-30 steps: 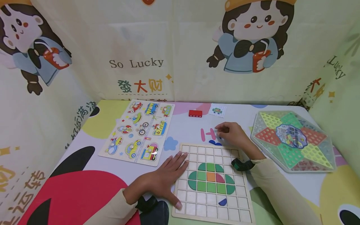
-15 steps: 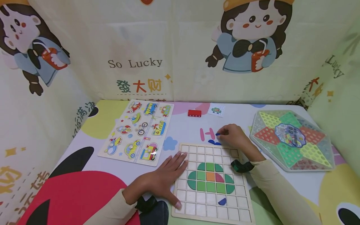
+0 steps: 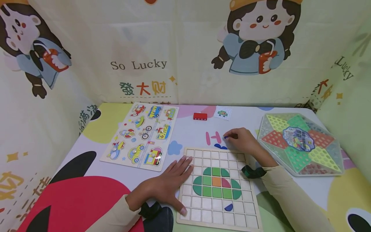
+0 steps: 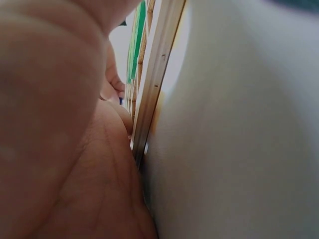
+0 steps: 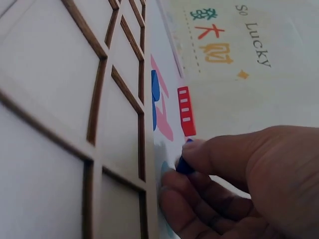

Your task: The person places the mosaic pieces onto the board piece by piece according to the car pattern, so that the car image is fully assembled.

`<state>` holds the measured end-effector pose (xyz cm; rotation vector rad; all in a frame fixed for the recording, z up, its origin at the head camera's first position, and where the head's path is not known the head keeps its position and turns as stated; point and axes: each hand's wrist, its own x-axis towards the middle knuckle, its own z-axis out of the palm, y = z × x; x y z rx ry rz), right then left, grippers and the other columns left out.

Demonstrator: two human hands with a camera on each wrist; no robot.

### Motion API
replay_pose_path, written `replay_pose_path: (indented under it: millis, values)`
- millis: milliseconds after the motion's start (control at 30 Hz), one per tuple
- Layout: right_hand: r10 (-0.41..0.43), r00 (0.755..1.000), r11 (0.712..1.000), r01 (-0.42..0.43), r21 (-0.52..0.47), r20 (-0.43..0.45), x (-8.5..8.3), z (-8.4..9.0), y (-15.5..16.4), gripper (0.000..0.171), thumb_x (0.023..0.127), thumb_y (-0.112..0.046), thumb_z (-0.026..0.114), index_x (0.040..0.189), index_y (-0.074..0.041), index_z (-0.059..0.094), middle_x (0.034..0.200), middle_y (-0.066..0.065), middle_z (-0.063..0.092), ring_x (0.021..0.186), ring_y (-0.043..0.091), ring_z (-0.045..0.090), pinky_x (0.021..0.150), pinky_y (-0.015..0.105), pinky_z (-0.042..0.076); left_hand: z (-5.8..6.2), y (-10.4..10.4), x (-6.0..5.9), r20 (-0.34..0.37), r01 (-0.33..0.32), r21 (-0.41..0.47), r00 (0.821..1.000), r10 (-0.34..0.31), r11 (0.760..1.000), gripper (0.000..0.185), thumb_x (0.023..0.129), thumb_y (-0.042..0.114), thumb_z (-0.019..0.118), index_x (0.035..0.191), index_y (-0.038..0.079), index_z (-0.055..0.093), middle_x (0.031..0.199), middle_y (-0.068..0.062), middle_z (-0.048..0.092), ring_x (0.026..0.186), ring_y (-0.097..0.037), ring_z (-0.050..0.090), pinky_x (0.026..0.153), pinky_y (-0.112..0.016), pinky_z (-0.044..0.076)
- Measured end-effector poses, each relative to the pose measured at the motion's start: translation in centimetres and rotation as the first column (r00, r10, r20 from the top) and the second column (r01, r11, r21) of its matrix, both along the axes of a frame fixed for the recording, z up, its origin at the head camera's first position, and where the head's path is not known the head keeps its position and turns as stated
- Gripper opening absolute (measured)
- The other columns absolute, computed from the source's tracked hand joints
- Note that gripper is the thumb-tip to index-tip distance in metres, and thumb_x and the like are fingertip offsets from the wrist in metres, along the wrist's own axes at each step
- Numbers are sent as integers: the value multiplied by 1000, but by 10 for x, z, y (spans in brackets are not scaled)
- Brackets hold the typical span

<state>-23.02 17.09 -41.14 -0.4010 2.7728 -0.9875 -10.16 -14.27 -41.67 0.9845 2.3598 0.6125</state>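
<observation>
Left of the grid board (image 3: 218,188), the vehicle peg puzzle (image 3: 141,135) lies flat on the bench (image 3: 188,133), well apart from the hands and untouched. Left hand (image 3: 166,185) rests flat at the grid board's left edge, fingers straight and spread, thumb lying on the bottom-left cells; my read is it's pinning the board so it doesn't slide. On the board itself: a green dome of tiles with an orange square mid-pattern, plus one loose blue piece (image 3: 229,207) in a cell below the dome. Just beyond the board's far edge, right hand (image 3: 242,140) pinches a small blue piece (image 5: 184,164) between thumb and fingertips, held just off the bench; another blue piece (image 3: 221,147) lies beside it, touching the board's far rim. Further back from the board: red block (image 3: 200,116) and pattern card (image 3: 223,113). Right of the board, the star checkers board (image 3: 301,145) sits idle.
</observation>
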Motion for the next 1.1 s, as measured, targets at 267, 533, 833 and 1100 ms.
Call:
replay_pose_path:
  millis: [267,533,833,1100]
  values:
    - [78,996,997,-78,-16,-38,8,5,9,17,91,-4,66,106,-2,73,108,14,68,95,27,61,87,44,52,0,0,0,2,-7,-1,1000,7,1000,124,68,65,76,158,14,8,162,2,-13,144,-16,-22,115,-47,-8]
    - [179,983,979,-182,-93,-37,19,10,17,15,90,0,66,103,-3,73,97,6,67,82,21,56,70,27,52,0,1,0,-1,-10,-10,1000,10,1000,124,67,67,75,158,15,8,162,2,-12,144,-16,-22,115,-46,-8]
    - [226,974,970,-228,-88,-35,36,17,25,12,89,-4,70,101,-6,74,95,1,69,83,19,59,73,24,53,-2,0,-1,1,-5,3,1000,5,1000,124,68,67,75,158,14,7,162,2,-13,144,-16,-22,115,-47,-8]
    - [283,959,948,-276,-160,22,53,18,23,14,88,1,69,99,-7,74,96,0,68,84,18,60,73,24,53,1,-1,-1,7,4,4,1000,-4,1000,123,69,65,75,158,14,7,162,1,-13,144,-17,-22,115,-46,-8]
